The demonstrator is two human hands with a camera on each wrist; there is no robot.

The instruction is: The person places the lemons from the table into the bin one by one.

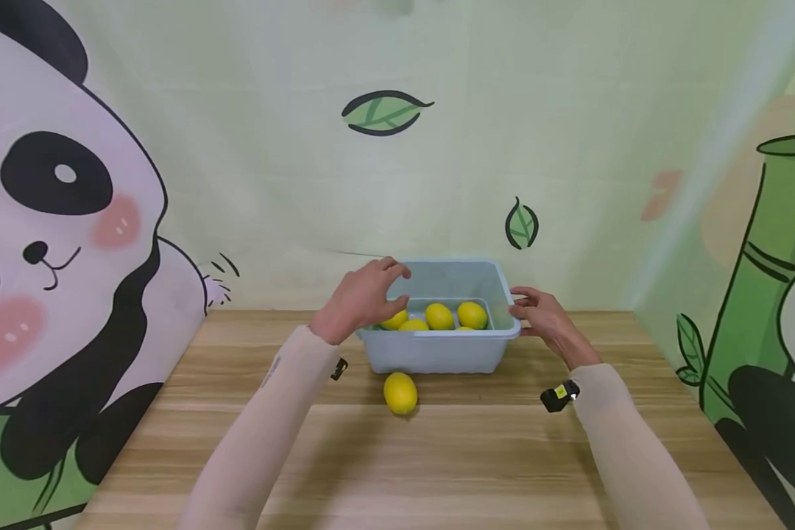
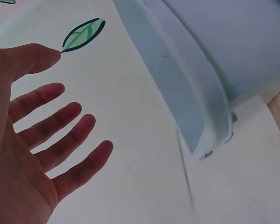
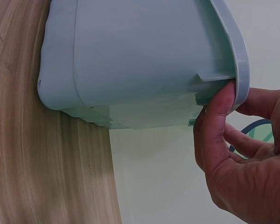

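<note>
A light blue plastic bin (image 1: pixel 437 353) stands on the table with several lemons (image 1: pixel 439 316) inside. One more lemon (image 1: pixel 400 393) lies on the wood just in front of it. My left hand (image 1: pixel 364 293) hovers over the bin's left side, its fingers parted and holding nothing. In the left wrist view that hand (image 2: pixel 37 149) is apart from the bin's rim (image 2: pixel 191 70). On the right, my right hand (image 1: pixel 545 316) grips the rim at the side. The right wrist view has this hand (image 3: pixel 252 172) pinching the rim's edge between thumb and fingers.
The wooden table (image 1: pixel 437 471) reaches back to a pale green cloth backdrop (image 1: pixel 291 147) printed with pandas, leaves and bamboo. The bin stands near the table's back edge. A small black camera (image 1: pixel 559 396) is worn at the right wrist.
</note>
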